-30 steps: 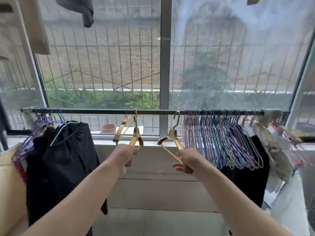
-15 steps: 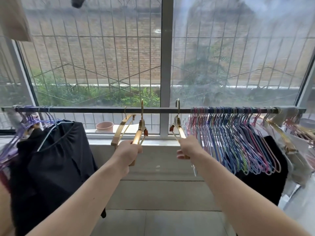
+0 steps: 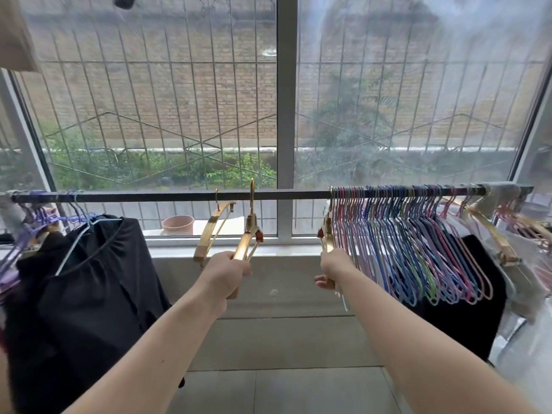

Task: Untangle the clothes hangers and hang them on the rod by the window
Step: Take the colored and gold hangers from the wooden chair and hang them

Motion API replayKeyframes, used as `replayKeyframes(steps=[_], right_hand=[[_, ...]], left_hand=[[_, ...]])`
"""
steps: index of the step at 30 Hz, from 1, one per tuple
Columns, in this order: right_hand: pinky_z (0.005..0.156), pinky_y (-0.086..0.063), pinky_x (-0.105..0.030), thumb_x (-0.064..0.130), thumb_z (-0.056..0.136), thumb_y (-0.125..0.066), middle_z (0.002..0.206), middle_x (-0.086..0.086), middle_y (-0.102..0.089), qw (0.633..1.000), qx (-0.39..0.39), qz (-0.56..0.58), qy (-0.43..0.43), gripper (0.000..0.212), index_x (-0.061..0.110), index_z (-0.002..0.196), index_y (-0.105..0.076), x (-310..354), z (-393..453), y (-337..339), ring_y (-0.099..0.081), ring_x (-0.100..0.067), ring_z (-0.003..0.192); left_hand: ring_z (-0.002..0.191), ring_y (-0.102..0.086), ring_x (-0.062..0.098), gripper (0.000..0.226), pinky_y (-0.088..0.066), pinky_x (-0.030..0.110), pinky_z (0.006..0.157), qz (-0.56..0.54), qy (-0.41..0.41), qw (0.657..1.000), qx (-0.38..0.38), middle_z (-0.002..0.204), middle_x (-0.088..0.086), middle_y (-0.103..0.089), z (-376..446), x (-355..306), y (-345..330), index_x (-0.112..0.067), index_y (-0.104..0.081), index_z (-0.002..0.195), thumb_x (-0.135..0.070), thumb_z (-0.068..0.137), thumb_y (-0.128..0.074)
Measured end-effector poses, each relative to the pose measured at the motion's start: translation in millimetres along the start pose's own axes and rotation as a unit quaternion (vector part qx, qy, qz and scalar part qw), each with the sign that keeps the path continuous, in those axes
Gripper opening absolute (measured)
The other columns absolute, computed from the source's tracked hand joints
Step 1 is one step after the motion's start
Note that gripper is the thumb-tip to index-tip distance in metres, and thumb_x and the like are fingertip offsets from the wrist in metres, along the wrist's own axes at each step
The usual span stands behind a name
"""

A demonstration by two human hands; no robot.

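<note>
Home laundry balcony — clothes rod (image 3: 179, 196)

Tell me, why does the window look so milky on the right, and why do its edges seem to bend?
Head view: daylight glares through the right window pane, washing the brick wall outside to a haze; the left pane shows it more clearly. The wide-angle lens bows the window frame's sides and the rod; the hands look fairly sharp.

Gold hanger (image 3: 246, 243) in each hand, below rod (image 3: 185, 196).
</note>
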State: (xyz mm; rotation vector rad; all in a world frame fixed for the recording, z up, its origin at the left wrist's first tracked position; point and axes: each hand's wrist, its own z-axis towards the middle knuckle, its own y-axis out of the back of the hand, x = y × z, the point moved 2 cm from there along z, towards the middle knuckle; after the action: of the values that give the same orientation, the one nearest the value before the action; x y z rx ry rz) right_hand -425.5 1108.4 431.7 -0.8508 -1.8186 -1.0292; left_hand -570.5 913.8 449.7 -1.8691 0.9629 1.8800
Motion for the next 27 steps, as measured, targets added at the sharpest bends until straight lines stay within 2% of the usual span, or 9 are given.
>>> replayKeyframes(steps=[2, 6, 10, 12, 14, 17, 20, 25, 27], right_hand=[[0.039, -0.052, -0.029, 0.015, 0.108, -0.038, 0.097, -0.018, -0.056, 1.000, -0.001, -0.001, -0.001, 0.040, 0.008, 0.147, -0.036, -5.0, -0.2, 2.3, -0.071, -0.031, 0.080], [0.047, -0.058, -0.032, 0.029, 0.107, -0.046, 0.113, -0.018, -0.059, 0.998, 0.019, -0.046, 0.027, 0.046, 0.005, 0.145, -0.038, -11.2, -5.2, 15.7, -0.073, -0.031, 0.083], [0.066, -0.064, -0.044, 0.031, 0.104, -0.051, 0.113, -0.011, -0.059, 0.985, 0.082, -0.146, 0.038, 0.033, 0.010, 0.129, -0.046, -35.0, -20.2, 35.7, -0.071, -0.026, 0.090], [0.067, -0.064, -0.043, 0.029, 0.103, -0.052, 0.111, -0.011, -0.062, 0.975, 0.098, -0.194, 0.043, 0.027, 0.012, 0.124, -0.049, -45.5, -23.1, 52.7, -0.072, -0.025, 0.088], [0.067, -0.064, -0.039, 0.025, 0.103, -0.052, 0.107, -0.010, -0.065, 0.972, 0.077, -0.210, 0.068, 0.032, 0.008, 0.130, -0.050, -45.4, -23.4, 71.8, -0.072, -0.023, 0.085], [0.064, -0.061, -0.031, 0.019, 0.103, -0.052, 0.104, -0.011, -0.066, 0.975, 0.043, -0.186, 0.111, 0.038, 0.005, 0.138, -0.047, -35.9, -24.8, 96.0, -0.071, -0.023, 0.084], [0.066, -0.062, -0.032, 0.017, 0.103, -0.053, 0.104, -0.013, -0.068, 0.978, 0.066, -0.157, 0.120, 0.036, 0.009, 0.138, -0.048, -35.1, -28.6, 112.6, -0.071, -0.025, 0.082], [0.070, -0.064, -0.037, 0.019, 0.104, -0.053, 0.106, -0.007, -0.069, 0.980, 0.069, -0.142, 0.119, 0.031, 0.016, 0.134, -0.050, -45.3, -36.0, 136.6, -0.074, -0.025, 0.083], [0.072, -0.064, -0.040, 0.020, 0.104, -0.052, 0.106, -0.005, -0.069, 0.981, 0.065, -0.141, 0.119, 0.028, 0.018, 0.131, -0.051, -50.7, -37.5, 145.5, -0.075, -0.024, 0.084]], left_hand=[[0.079, -0.036, 0.025, 0.019, -0.029, 0.033, 0.060, 0.002, 0.003, 1.000, 0.007, 0.089, 0.011, -0.044, 1.5, 2.4, -4.0, -0.003, -0.064, 0.106, -0.003, 0.088, -0.060], [0.081, -0.041, 0.026, 0.017, -0.031, 0.035, 0.064, 0.007, 0.001, 1.000, 0.008, 0.087, 0.010, -0.048, 4.5, 9.0, -14.1, -0.007, -0.065, 0.100, -0.007, 0.084, -0.063], [0.079, -0.041, 0.023, 0.015, -0.030, 0.034, 0.062, 0.010, -0.016, 1.000, 0.014, 0.085, 0.009, -0.047, 0.2, 19.0, -27.7, -0.006, -0.064, 0.100, -0.007, 0.085, -0.062], [0.071, -0.038, 0.020, 0.014, -0.028, 0.031, 0.057, 0.010, -0.033, 0.999, 0.009, 0.078, 0.006, -0.044, -3.2, 20.8, -39.7, -0.003, -0.062, 0.100, -0.006, 0.087, -0.060], [0.060, -0.034, 0.015, 0.006, -0.028, 0.027, 0.050, 0.013, -0.047, 0.999, 0.003, 0.070, 0.001, -0.040, -6.7, 18.3, -56.1, -0.007, -0.058, 0.094, -0.006, 0.089, -0.057], [0.054, -0.034, 0.012, 0.011, -0.031, 0.023, 0.045, 0.016, -0.074, 0.997, 0.009, 0.069, -0.001, -0.039, -8.0, 11.9, -85.9, -0.015, -0.048, 0.086, -0.005, 0.090, -0.053], [0.056, -0.033, 0.012, 0.015, -0.031, 0.015, 0.040, 0.021, -0.111, 0.993, 0.018, 0.073, 0.002, -0.037, -5.1, 2.8, -117.8, -0.014, -0.044, 0.087, -0.001, 0.090, -0.051], [0.059, -0.037, 0.013, 0.016, -0.035, 0.016, 0.042, 0.033, -0.111, 0.993, 0.033, 0.075, 0.004, -0.040, 19.2, -15.3, -163.3, -0.012, -0.047, 0.087, 0.003, 0.091, -0.050], [0.061, -0.041, 0.014, 0.012, -0.038, 0.021, 0.049, 0.044, -0.093, 0.994, 0.033, 0.075, 0.003, -0.045, 31.8, -18.1, -174.0, -0.011, -0.050, 0.088, 0.001, 0.092, -0.050]])
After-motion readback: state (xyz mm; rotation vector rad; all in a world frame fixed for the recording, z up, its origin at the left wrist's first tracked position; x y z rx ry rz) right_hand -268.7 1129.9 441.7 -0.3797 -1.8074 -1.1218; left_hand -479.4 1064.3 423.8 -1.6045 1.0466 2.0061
